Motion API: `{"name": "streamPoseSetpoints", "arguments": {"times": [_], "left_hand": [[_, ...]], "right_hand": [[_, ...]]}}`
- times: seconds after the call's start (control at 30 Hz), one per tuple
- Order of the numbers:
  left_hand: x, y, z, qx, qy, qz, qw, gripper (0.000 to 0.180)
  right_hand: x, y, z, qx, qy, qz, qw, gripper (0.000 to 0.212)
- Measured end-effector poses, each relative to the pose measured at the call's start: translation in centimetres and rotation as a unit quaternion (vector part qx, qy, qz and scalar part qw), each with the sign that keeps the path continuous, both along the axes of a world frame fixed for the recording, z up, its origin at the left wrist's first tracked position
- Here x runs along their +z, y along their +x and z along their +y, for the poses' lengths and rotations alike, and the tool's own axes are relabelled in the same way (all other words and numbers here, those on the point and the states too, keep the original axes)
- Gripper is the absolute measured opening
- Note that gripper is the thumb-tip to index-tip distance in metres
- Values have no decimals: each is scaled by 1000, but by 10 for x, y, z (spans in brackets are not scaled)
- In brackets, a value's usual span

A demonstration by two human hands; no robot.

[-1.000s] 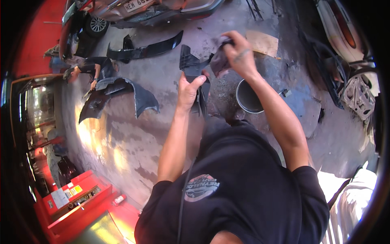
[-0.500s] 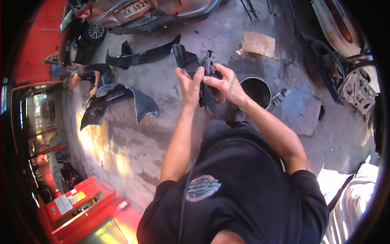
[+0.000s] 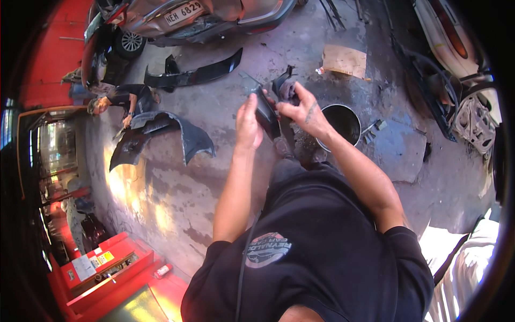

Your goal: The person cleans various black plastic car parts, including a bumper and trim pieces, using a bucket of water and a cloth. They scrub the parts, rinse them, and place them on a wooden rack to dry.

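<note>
A black plastic car trim piece (image 3: 267, 119) is gripped in my left hand (image 3: 248, 124), its smooth, glossy side turned up. Bunched in my right hand (image 3: 306, 114) is a dark grey rag (image 3: 288, 92), close against the upper part of the piece. A narrow black end sticks out beyond the rag. My right fingers partly cover the rag, and the far side of the piece is hidden. Both hands are in front of my body, above the concrete floor.
A bucket (image 3: 346, 122) stands by my right forearm. Flattened cardboard (image 3: 344, 60) and a long black bumper part (image 3: 201, 74) lie ahead. At left a co-worker (image 3: 134, 99) handles a large bumper cover (image 3: 194, 138). A damaged car (image 3: 214, 21) stands beyond; a red toolbox (image 3: 107, 268) is lower left.
The trim piece has turned over, from its ribbed side to its smooth face. My left hand has shifted its grip lower, and the right hand with the rag has moved slightly right. The co-worker's head has moved.
</note>
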State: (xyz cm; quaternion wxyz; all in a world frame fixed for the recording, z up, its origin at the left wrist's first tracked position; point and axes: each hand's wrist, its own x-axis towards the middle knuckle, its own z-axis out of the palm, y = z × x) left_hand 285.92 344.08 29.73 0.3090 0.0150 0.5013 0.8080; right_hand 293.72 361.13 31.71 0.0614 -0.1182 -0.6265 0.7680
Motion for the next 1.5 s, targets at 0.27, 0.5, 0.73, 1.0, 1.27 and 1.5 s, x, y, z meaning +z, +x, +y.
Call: {"name": "streamPoseSetpoints", "arguments": {"times": [0.27, 0.5, 0.73, 1.0, 1.27, 1.5], "left_hand": [[-19, -3, -5, -26, 87, -83, 992, 32], [-13, 9, -7, 66, 41, -23, 997, 29], [-14, 17, -14, 12, -307, 313, 899, 26], [-21, 36, -62, 75, -279, 250, 924, 26], [-17, 28, -106, 173, -216, 165, 947, 59], [-25, 28, -160, 191, -334, 157, 910, 82]], "right_hand": [[-26, -12, 0, 15, 54, -5, 998, 26], [-30, -7, 10, -64, 200, -25, 977, 26], [-19, -23, -29, -25, 410, 153, 899, 29], [-28, -20, -64, 83, 479, 212, 848, 37], [-8, -52, -82, 203, 390, 269, 857, 31], [4, -47, -162, 352, 523, 370, 682, 12]]}}
